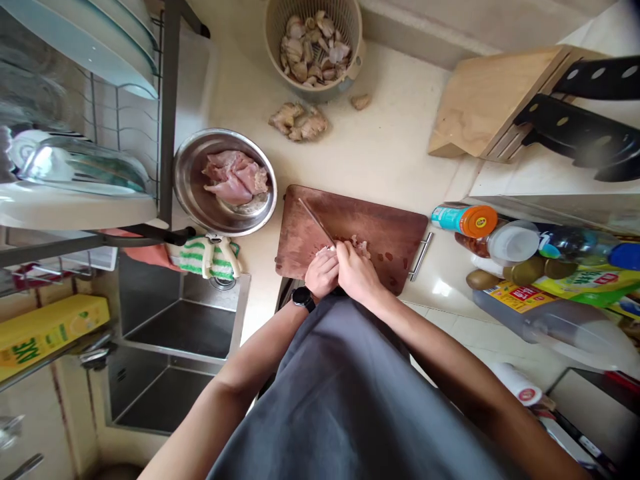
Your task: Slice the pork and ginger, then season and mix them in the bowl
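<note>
A brown cutting board lies on the counter in front of me. My right hand is closed round a kitchen knife, its handle hidden in my fingers. The narrow blade points away from me and to the left. My left hand, with a black watch at the wrist, presses curled fingers onto a piece of raw meat close to the blade. Small cut bits of pale raw meat lie just beyond my right hand. Larger raw pieces that look like chicken rest in a steel bowl at the left.
Behind the board lie ginger and a colander of clam-like shells. A knife block stands at the back right, above bottles and jars. The sink and dish rack are on the left.
</note>
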Available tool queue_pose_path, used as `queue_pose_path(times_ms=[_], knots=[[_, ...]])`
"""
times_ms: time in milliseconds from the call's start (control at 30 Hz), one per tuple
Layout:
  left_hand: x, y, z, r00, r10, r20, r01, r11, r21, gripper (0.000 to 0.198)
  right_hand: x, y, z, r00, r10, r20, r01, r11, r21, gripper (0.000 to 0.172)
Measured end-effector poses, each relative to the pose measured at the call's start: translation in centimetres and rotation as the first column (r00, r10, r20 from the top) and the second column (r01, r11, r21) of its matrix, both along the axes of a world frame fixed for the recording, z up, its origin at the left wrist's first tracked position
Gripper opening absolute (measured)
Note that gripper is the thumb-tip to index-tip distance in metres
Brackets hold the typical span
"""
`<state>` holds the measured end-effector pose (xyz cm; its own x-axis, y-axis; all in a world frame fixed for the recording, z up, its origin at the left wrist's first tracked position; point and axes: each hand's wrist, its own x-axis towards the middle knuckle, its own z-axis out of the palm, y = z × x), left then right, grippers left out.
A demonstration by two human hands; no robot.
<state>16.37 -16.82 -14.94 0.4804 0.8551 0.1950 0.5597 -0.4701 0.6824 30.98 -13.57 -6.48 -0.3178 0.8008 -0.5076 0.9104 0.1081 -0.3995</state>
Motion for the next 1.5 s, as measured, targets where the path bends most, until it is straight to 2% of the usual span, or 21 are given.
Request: queue_pose_path(times_ms=[67,167,300,400,567,733,833,967,1100,1200,1267,1367,1433,1500], knots=[[0.0,0.1,0.3,1.0,-0.005,-0.011,0.005,1.0,-0.016,0.015,0.7,-0.4,-0.1,0.998,-0.054,-0.045,0.057,0.996,0.065,0.039],[0.1,0.2,0.8,0.999,-0.001,-0.039,0.001,1.0,0.0,0.013,2.5,-3.2,0.6,0.995,-0.097,-0.024,0.099,0.992,0.077,0.045],[0.0,0.0,1.2,0.998,-0.01,-0.064,0.014,0.998,0.059,0.01,4.0,-7.6,1.9,0.998,0.013,0.064,-0.012,1.0,-0.01,0.052],[-0.1,-0.1,0.9,0.996,-0.008,-0.085,0.016,0.996,0.09,0.011,4.0,-9.4,2.3,0.99,0.09,0.106,-0.081,0.993,-0.082,0.058],[-0.1,-0.4,0.3,0.991,0.01,-0.133,-0.001,0.997,0.073,0.016,4.4,-11.3,2.7,0.982,0.099,0.16,-0.074,0.985,-0.153,0.06],[0.0,-0.4,0.3,0.995,0.002,-0.096,0.002,0.999,0.037,0.013,5.4,-13.2,2.7,0.982,0.104,0.156,-0.07,0.975,-0.211,0.058],[0.0,-0.2,0.3,0.998,0.012,-0.068,-0.009,0.999,0.047,0.012,4.8,-12.3,2.1,0.976,0.127,0.175,-0.079,0.962,-0.262,0.054],[-0.1,-0.3,0.0,0.998,0.018,-0.054,-0.016,0.999,0.045,0.014,2.3,-7.6,1.3,0.977,0.118,0.175,-0.067,0.96,-0.27,0.049],[-0.1,-0.3,-0.3,1.0,0.014,-0.015,-0.014,1.0,0.017,0.016,-0.3,-1.2,0.4,0.997,0.036,0.07,-0.029,0.994,-0.104,0.04],[-0.1,-0.1,-0.1,1.0,0.0,0.009,-0.001,0.999,0.052,0.014,-0.4,1.3,-0.3,0.998,-0.05,-0.03,0.05,0.999,0.011,0.034],[-0.1,-0.1,0.0,1.0,-0.004,0.003,0.004,0.998,0.064,0.012,0.4,1.0,-0.5,0.988,-0.132,-0.083,0.137,0.989,0.055,0.035],[-0.2,-0.3,0.2,1.0,0.026,-0.008,-0.025,0.995,0.099,0.011,2.2,-1.8,0.2,0.973,-0.205,-0.107,0.216,0.971,0.106,0.045],[-0.3,-0.5,0.2,0.999,0.029,-0.014,-0.027,0.993,0.117,0.011,3.1,-4.1,1.2,0.985,-0.161,-0.063,0.166,0.983,0.073,0.053],[-0.3,-0.7,0.2,1.0,0.007,-0.029,-0.004,0.995,0.098,0.01,3.6,-6.2,2.1,0.998,-0.064,0.012,0.064,0.998,-0.015,0.056]])
